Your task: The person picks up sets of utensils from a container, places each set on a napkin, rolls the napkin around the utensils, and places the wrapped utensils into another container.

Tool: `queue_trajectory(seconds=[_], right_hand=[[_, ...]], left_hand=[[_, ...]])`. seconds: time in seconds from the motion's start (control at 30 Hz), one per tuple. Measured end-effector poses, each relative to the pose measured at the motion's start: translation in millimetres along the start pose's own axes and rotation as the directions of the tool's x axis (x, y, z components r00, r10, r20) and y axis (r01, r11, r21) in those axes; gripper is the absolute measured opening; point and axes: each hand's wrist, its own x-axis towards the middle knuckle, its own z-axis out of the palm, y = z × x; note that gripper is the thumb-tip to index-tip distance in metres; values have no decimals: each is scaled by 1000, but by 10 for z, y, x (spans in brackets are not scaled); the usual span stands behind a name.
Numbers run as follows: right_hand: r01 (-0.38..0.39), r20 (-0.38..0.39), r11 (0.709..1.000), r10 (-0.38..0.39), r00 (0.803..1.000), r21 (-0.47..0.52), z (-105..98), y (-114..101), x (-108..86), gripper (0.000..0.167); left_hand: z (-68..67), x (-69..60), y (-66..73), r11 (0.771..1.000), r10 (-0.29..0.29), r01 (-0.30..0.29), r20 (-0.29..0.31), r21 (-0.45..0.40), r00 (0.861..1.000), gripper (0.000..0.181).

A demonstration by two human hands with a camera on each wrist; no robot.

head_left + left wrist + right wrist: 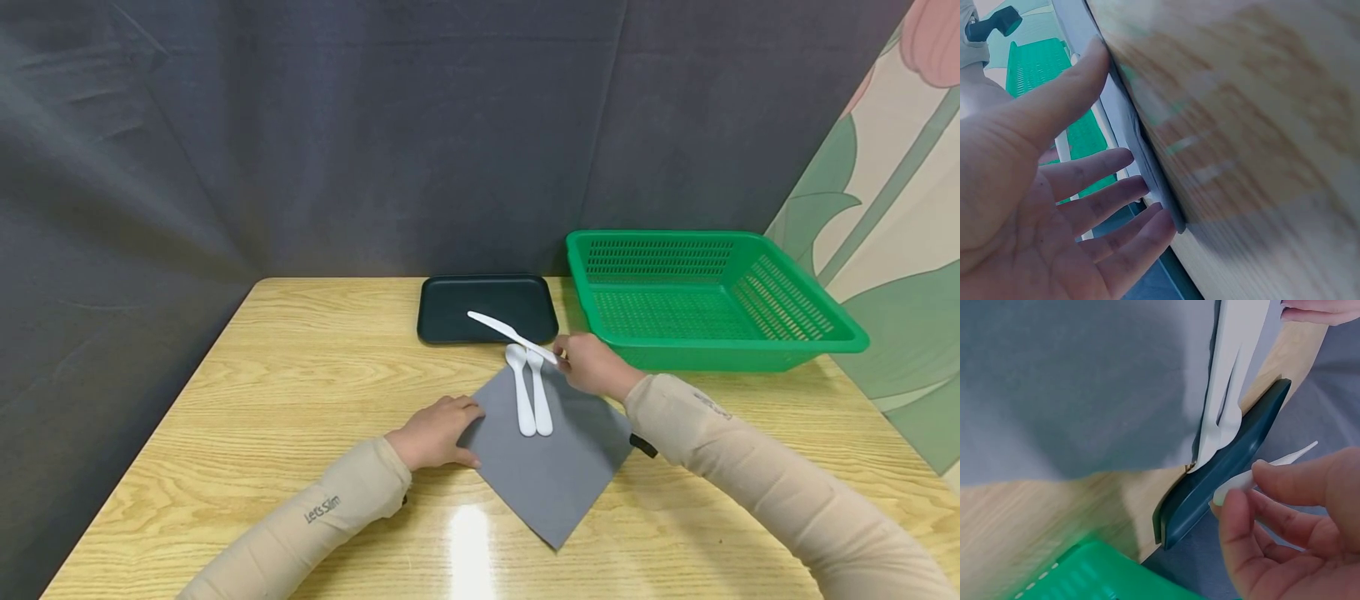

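A grey napkin (570, 475) lies diagonally on the table. On its upper part a white plastic spoon (521, 392) rests beside a second white utensil (542, 400), whose head is partly hidden by the knife. My right hand (594, 365) pinches a white plastic knife (498, 325) by its handle end, the blade pointing left over the tray. In the right wrist view, thumb and fingers close round the knife (1241, 482). At the napkin's left corner rests my left hand (437, 433), its fingers (1094, 169) spread and fairly straight along the napkin edge (1154, 169).
Behind the napkin sits a dark rectangular tray (457, 302) against the grey curtain (420, 133). A green plastic basket (720, 343) stands at the back right, close to my right hand. Wooden tabletop (300, 375) extends on the left.
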Motion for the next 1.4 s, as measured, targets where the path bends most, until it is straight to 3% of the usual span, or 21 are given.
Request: queue_trajectory(seconds=[1.4], right_hand=[[-59,65,990,51,997,126,144,178,-254,7]], left_hand=[[8,15,-9,1000,4,-4,-11,10,1000,69]])
